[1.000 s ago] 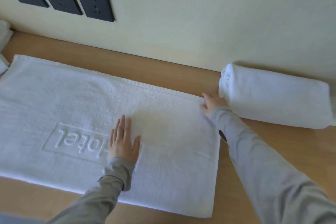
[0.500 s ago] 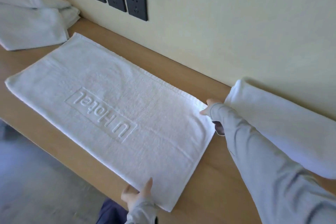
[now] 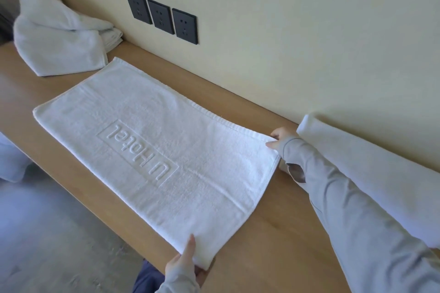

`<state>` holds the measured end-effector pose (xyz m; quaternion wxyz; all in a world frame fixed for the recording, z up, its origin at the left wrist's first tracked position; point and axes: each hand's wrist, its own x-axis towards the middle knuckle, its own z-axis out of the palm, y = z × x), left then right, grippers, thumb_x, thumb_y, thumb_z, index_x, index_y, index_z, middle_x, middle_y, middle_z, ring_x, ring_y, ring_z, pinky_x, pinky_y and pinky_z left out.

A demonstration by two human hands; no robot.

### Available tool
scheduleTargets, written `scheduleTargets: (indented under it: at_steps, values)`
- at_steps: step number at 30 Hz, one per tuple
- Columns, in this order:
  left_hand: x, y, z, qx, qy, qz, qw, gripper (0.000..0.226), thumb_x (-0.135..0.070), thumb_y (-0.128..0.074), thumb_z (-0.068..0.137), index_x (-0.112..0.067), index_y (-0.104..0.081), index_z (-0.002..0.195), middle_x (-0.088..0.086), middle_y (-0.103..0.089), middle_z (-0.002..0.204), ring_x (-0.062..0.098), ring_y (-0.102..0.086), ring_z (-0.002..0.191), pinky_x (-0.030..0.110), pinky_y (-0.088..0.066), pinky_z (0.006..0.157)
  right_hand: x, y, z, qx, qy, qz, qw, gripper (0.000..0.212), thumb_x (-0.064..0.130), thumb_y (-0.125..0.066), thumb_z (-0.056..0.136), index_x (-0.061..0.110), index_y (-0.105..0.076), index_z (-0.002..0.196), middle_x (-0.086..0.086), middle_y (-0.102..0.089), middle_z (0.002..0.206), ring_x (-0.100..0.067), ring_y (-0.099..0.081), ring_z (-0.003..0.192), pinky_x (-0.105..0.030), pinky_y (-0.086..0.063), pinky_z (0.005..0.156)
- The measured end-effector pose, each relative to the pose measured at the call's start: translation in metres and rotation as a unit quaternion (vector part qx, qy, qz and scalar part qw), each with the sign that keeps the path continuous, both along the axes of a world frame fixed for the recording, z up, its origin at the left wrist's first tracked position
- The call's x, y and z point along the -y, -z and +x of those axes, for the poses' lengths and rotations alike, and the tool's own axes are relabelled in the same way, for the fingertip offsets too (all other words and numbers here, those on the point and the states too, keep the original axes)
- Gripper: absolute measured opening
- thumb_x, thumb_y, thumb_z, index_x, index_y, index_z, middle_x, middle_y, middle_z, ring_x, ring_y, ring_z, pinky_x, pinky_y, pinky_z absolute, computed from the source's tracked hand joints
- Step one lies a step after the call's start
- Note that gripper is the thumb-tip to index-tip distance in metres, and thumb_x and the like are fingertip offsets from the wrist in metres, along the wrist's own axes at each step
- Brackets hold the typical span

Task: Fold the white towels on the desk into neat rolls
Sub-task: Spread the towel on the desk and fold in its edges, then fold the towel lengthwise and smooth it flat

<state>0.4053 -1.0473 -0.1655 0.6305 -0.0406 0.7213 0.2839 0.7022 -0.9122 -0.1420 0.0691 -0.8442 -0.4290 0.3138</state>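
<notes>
- While the flat towel (image 3: 152,150) lies spread on the worktop (image 3: 273,245) as before, the left grip (image 3: 184,265) keeps pinching its near corner.
- The right grip (image 3: 281,137) still pinches the far right corner, just beside the rolled towel (image 3: 381,173).
- Crumpled towels (image 3: 54,38) sit far left.

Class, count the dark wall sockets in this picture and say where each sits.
3, side by side on the wall above the desk: left socket, middle socket, right socket. More may lie outside the view.
</notes>
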Motion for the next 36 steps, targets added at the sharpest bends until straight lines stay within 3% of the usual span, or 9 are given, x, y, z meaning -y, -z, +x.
scheduleTargets:
  at_steps: [5,9,12,16,21,25,28,32,36]
  values:
    - [-0.011,-0.029,-0.011,0.014,-0.026,0.015,0.999,0.028,-0.017,-0.074,0.078,0.005,-0.058,0.084,0.021,-0.062,0.092,0.037,-0.060,0.081,0.042,-0.055,0.065,0.002,-0.014,0.010,-0.061,0.048,0.077,0.994,0.029,0.014,-0.065,0.083,0.003,-0.063,0.110,-0.013,-0.064,0.114,-0.026,-0.059,0.105,-0.028,-0.044,0.090]
    - [-0.030,-0.051,-0.031,0.051,-0.073,0.036,0.995,0.032,-0.016,-0.076,0.076,0.004,-0.058,0.093,0.023,-0.063,0.086,0.030,-0.064,0.056,0.025,-0.048,0.033,-0.003,-0.029,0.005,-0.159,0.124,0.148,0.968,0.023,0.005,-0.067,0.081,0.001,-0.063,0.104,-0.013,-0.060,0.098,-0.022,-0.056,0.085,-0.029,-0.049,0.070]
    - [-0.052,-0.068,-0.047,0.048,-0.078,0.099,0.991,0.028,-0.013,-0.072,0.079,-0.003,-0.057,0.100,0.023,-0.061,0.084,0.022,-0.063,0.039,0.023,-0.046,0.033,-0.017,-0.047,-0.008,-0.212,0.146,0.217,0.942,0.017,-0.003,-0.065,0.079,0.008,-0.063,0.092,-0.008,-0.061,0.094,-0.019,-0.056,0.084,-0.021,-0.047,0.064]
    - [-0.084,-0.090,-0.068,0.059,-0.076,0.190,0.977,0.010,-0.013,-0.067,0.084,-0.006,-0.062,0.082,0.013,-0.067,0.066,0.015,-0.064,0.043,0.022,-0.050,0.038,-0.043,-0.076,-0.033,-0.280,0.137,0.290,0.905,0.023,-0.005,-0.061,0.080,0.016,-0.064,0.069,0.002,-0.063,0.075,-0.010,-0.058,0.072,-0.010,-0.048,0.057]
    - [-0.122,-0.110,-0.106,0.105,-0.078,0.272,0.953,0.029,-0.026,-0.073,0.071,-0.005,-0.064,0.090,0.010,-0.071,0.067,0.016,-0.071,0.060,0.024,-0.058,0.053,-0.087,-0.102,-0.071,-0.428,0.155,0.340,0.823,0.013,-0.013,-0.060,0.080,-0.002,-0.065,0.085,-0.013,-0.062,0.088,-0.029,-0.060,0.093,-0.037,-0.052,0.088]
    - [-0.149,-0.112,-0.135,0.061,-0.010,0.357,0.932,0.030,-0.012,-0.069,0.069,-0.003,-0.064,0.096,0.006,-0.072,0.070,0.012,-0.071,0.065,0.019,-0.057,0.061,-0.123,-0.110,-0.104,-0.353,0.084,0.358,0.860,0.036,-0.020,-0.055,0.076,-0.002,-0.063,0.107,-0.012,-0.061,0.099,-0.020,-0.059,0.094,-0.016,-0.049,0.084]
    - [-0.172,-0.106,-0.155,-0.021,0.032,0.368,0.929,0.014,0.007,-0.063,0.079,-0.001,-0.064,0.090,0.004,-0.069,0.059,0.012,-0.067,0.051,0.016,-0.054,0.050,-0.152,-0.116,-0.130,-0.234,0.068,0.394,0.886,0.023,-0.003,-0.067,0.077,0.010,-0.069,0.096,-0.005,-0.067,0.092,-0.011,-0.062,0.078,-0.010,-0.046,0.070]
    - [-0.217,-0.095,-0.189,-0.170,0.082,0.386,0.903,0.026,-0.023,-0.072,0.080,-0.006,-0.061,0.063,-0.006,-0.041,0.038,0.015,-0.036,0.040,0.011,-0.034,0.038,-0.198,-0.117,-0.166,-0.180,0.059,0.461,0.867,0.014,0.000,-0.057,0.085,0.008,-0.069,0.085,-0.010,-0.068,0.083,-0.003,-0.063,0.053,-0.007,-0.048,0.059]
    - [-0.273,-0.084,-0.232,-0.214,0.117,0.415,0.877,0.025,-0.024,-0.071,0.081,-0.006,-0.060,0.068,0.002,-0.036,0.055,0.019,-0.029,0.059,0.022,-0.028,0.052,-0.257,-0.111,-0.201,-0.087,0.004,0.492,0.866,0.013,0.004,-0.055,0.087,0.005,-0.068,0.088,-0.002,-0.062,0.075,-0.020,-0.058,0.066,-0.009,-0.042,0.062]
